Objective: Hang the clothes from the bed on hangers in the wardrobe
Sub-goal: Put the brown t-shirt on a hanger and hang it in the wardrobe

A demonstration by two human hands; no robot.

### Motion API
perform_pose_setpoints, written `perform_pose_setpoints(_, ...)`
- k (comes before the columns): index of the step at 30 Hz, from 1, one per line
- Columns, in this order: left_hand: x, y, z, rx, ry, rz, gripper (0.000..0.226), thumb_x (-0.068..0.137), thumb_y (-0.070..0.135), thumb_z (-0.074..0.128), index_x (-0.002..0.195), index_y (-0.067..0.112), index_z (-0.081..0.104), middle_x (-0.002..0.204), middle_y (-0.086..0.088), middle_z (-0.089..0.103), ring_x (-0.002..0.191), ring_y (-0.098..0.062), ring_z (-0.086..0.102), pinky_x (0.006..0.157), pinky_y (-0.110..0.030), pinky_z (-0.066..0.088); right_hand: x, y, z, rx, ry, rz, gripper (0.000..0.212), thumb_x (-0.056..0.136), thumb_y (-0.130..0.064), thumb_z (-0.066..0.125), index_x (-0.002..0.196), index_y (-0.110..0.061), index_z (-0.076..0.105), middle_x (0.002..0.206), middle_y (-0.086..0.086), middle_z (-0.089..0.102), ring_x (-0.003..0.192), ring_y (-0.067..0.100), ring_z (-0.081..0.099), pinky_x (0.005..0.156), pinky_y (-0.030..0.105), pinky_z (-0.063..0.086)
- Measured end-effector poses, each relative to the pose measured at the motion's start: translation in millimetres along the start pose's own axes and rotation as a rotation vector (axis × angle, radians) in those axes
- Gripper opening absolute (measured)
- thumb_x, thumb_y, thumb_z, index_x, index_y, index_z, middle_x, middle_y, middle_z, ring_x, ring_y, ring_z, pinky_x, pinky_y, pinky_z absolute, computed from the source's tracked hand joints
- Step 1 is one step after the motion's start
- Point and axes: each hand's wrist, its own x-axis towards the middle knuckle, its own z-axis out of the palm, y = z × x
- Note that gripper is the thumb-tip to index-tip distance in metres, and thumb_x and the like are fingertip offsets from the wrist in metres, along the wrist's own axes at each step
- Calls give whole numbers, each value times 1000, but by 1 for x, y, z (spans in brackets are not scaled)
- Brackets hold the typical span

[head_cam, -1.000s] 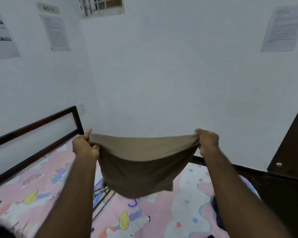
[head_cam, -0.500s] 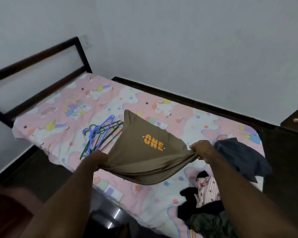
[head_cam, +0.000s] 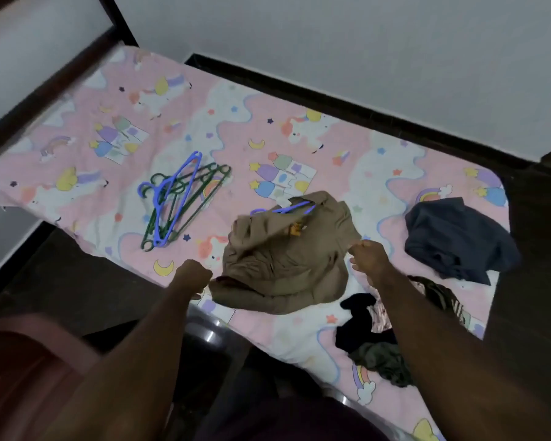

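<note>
A khaki shirt (head_cam: pixel 287 259) lies crumpled on the pink patterned bed (head_cam: pixel 229 128), its far edge covering part of a blue hanger (head_cam: pixel 287 209). My left hand (head_cam: pixel 191 275) is curled in a fist at the shirt's near left corner and seems to pinch the hem. My right hand (head_cam: pixel 368 256) is at the shirt's right edge, thumb and fingers apart, just touching the cloth. A bunch of green and blue hangers (head_cam: pixel 175 198) lies on the bed to the left of the shirt.
A dark blue garment (head_cam: pixel 455 237) lies at the bed's right end. Black, striped and olive clothes (head_cam: pixel 379 338) are piled by the near edge under my right forearm. A dark bed frame (head_cam: pixel 45 90) runs along the left, with a white wall behind.
I have lowered the khaki shirt from the air onto the bed, where it now lies slack over a blue hanger. My right hand's grip has loosened. The view has tilted down.
</note>
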Motion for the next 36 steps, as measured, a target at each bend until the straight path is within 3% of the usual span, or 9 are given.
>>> perform_pose_setpoints(2, 16, 15, 3, 127, -17, 88, 18, 87, 13, 59, 93, -4, 61, 83, -21, 65, 77, -38, 69, 66, -40, 59, 3, -9, 11, 48, -27, 45, 15, 90, -14, 58, 76, -19, 57, 89, 9, 62, 82, 24, 60, 84, 42, 55)
perform_pose_setpoints(7, 62, 49, 31, 217, -129, 359, 33, 79, 28, 56, 84, -3, 65, 92, -23, 69, 90, -37, 66, 81, -41, 55, 21, -17, 63, 39, -11, 65, 22, 90, -9, 62, 70, -14, 56, 83, 15, 59, 70, 24, 61, 59, 27, 50)
perform_pose_setpoints(10, 92, 66, 55, 305, -187, 437, 26, 79, 25, 53, 69, 2, 58, 73, -18, 59, 73, -27, 56, 65, -31, 43, 45, -9, 100, -56, -74, 87, 19, 82, -30, 66, 67, -19, 62, 79, 11, 67, 80, 33, 69, 65, 33, 50)
perform_pose_setpoints(13, 151, 67, 90, 355, -230, 500, 34, 68, 38, 45, 59, 6, 51, 68, -17, 61, 71, -33, 62, 66, -36, 53, 81, 16, 139, -14, -127, 110, 20, 72, -41, 63, 76, -21, 63, 82, 8, 69, 91, 38, 69, 73, 41, 51)
perform_pose_setpoints(20, 240, 88, 151, 132, -266, 268, 23, 76, 35, 52, 79, 16, 65, 85, -10, 71, 83, -33, 70, 75, -46, 59, 109, 11, 197, 98, -63, 68, 22, 90, -17, 60, 110, -13, 66, 102, 9, 69, 96, 23, 66, 92, 51, 54)
perform_pose_setpoints(22, 255, 100, 160, -64, -161, 185, 40, 84, 37, 62, 108, 4, 62, 94, -13, 68, 88, -32, 69, 76, -40, 58, 115, 19, 204, 98, -57, 77, 24, 83, -26, 60, 106, -18, 65, 102, 10, 70, 99, 27, 67, 91, 51, 54)
perform_pose_setpoints(25, 275, 111, 159, 91, -35, 293, 67, 90, 43, 63, 139, 5, 39, 134, -15, 52, 121, -29, 53, 99, -35, 43, 117, 33, 208, 128, -57, 114, 25, 74, -31, 54, 96, -23, 64, 105, 11, 71, 100, 28, 68, 92, 49, 54)
perform_pose_setpoints(30, 308, 124, 160, 352, -72, 385, 57, 91, 37, 63, 129, -3, 49, 133, -18, 53, 125, -32, 49, 99, -33, 38, 114, 45, 213, 190, -49, 158, 21, 93, -9, 55, 85, -27, 61, 105, 12, 70, 91, 26, 69, 84, 44, 55)
perform_pose_setpoints(36, 295, 146, 146, 330, -8, 533, 30, 94, 15, 57, 116, -4, 63, 119, -18, 64, 113, -32, 59, 93, -32, 43, 108, 35, 204, 266, -59, 133, 16, 97, -6, 51, 108, -13, 59, 99, 8, 68, 69, 10, 66, 58, 21, 50)
